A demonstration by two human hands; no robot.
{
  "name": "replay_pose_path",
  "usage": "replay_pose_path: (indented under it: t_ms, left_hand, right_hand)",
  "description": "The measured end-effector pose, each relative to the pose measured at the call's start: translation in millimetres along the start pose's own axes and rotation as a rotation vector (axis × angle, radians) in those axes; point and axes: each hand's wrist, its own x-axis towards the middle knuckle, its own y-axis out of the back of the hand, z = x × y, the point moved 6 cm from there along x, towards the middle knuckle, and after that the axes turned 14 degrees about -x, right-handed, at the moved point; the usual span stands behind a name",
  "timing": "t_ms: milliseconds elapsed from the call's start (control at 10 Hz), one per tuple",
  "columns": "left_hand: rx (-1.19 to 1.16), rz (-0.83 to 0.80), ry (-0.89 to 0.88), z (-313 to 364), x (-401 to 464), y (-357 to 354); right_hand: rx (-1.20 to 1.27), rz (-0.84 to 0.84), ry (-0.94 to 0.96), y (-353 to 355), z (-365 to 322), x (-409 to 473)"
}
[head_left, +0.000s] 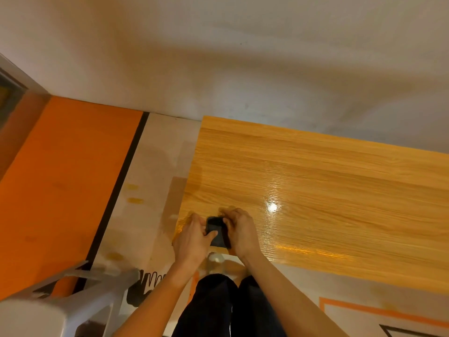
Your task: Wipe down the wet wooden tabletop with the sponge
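The wooden tabletop (315,181) is orange-brown with a glossy, wet-looking sheen and a bright light reflection right of my hands. A dark grey sponge (217,231) sits at the table's near left corner. My left hand (193,242) grips its left side and my right hand (239,231) grips its right side, so both hands hold the sponge between them. Most of the sponge's edges are hidden by my fingers.
A white plastic chair (73,302) stands at the lower left. The floor (60,190) left of the table is orange with a black stripe and pale tiles. A white wall (218,57) runs along the table's far edge. My dark-trousered legs (228,310) are below.
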Motion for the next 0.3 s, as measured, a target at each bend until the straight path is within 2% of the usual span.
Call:
replay_pose_path:
  t_ms: [100, 300]
  left_hand:
    - [0.01, -0.022, 0.031, -2.1, 3.0, -1.2]
    - [-0.093, -0.018, 0.017, 1.0, -1.3, 3.8]
  right_hand:
    - [0.099, -0.024, -0.015, 24.6, 7.3, -10.7]
    - [0.363, 0.002, -0.167, 90.9, 55.8, -52.1]
